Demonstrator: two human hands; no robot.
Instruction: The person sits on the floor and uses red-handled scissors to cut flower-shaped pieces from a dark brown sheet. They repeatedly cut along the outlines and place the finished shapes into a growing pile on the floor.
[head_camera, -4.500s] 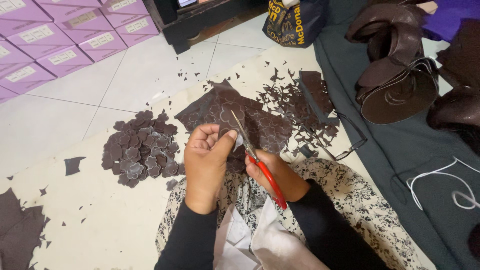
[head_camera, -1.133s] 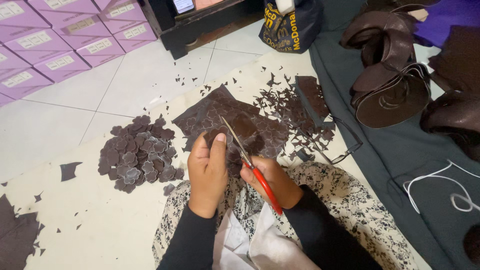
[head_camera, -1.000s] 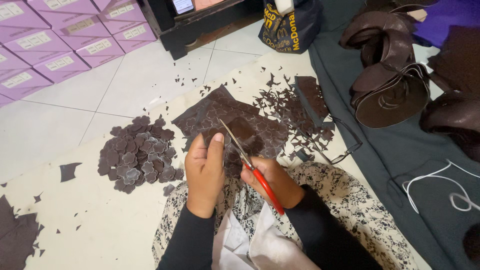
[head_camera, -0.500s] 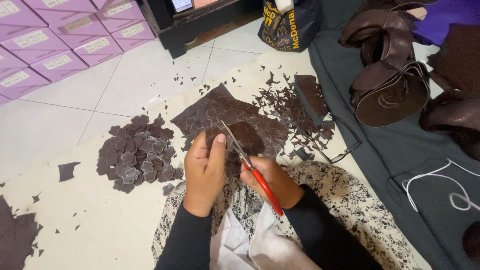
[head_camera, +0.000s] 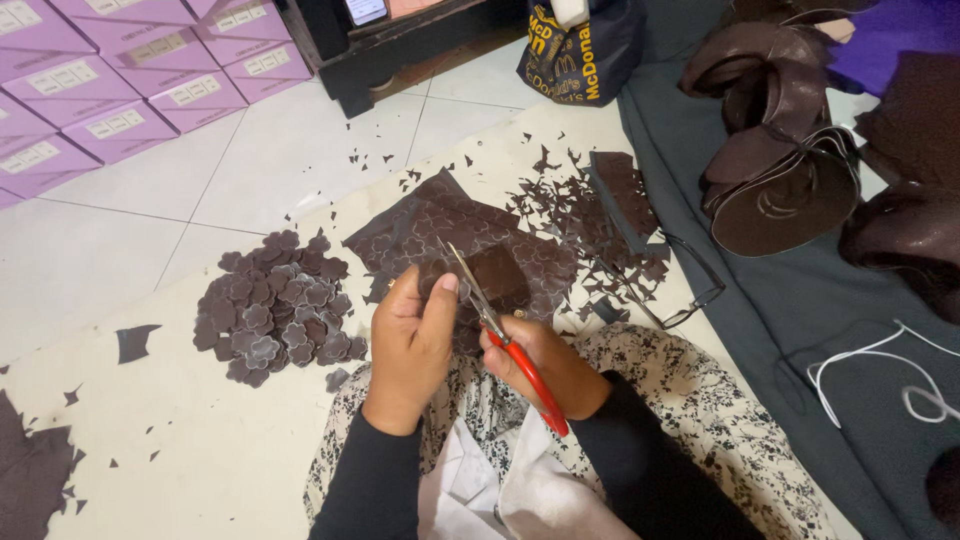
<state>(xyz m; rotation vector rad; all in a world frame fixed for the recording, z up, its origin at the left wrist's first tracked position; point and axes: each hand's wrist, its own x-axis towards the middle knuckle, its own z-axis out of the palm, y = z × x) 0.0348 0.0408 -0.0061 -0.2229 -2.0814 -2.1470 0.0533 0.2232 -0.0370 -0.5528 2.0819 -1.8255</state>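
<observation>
My left hand (head_camera: 412, 345) pinches a small dark brown fabric piece (head_camera: 452, 308) between thumb and fingers. My right hand (head_camera: 548, 365) grips red-handled scissors (head_camera: 500, 335), whose metal blades point up and away, against the piece. Just beyond my hands lies a dark brown sheet (head_camera: 455, 235) marked with flower outlines. A pile of cut flower shapes (head_camera: 280, 310) sits to the left of my left hand. My lap is covered by a black-and-white patterned cloth (head_camera: 690, 420).
Small brown offcuts (head_camera: 585, 215) are scattered right of the sheet, beside a pair of glasses (head_camera: 680, 295). Rolled brown material (head_camera: 780, 150) lies on a grey cloth (head_camera: 830, 330) at right with a white cord (head_camera: 880, 370). Purple boxes (head_camera: 110, 90) stand at top left, a dark bag (head_camera: 575, 45) at top.
My hands have stayed nearly in place, turning the small piece slightly at the scissor blades. The view has shifted a little.
</observation>
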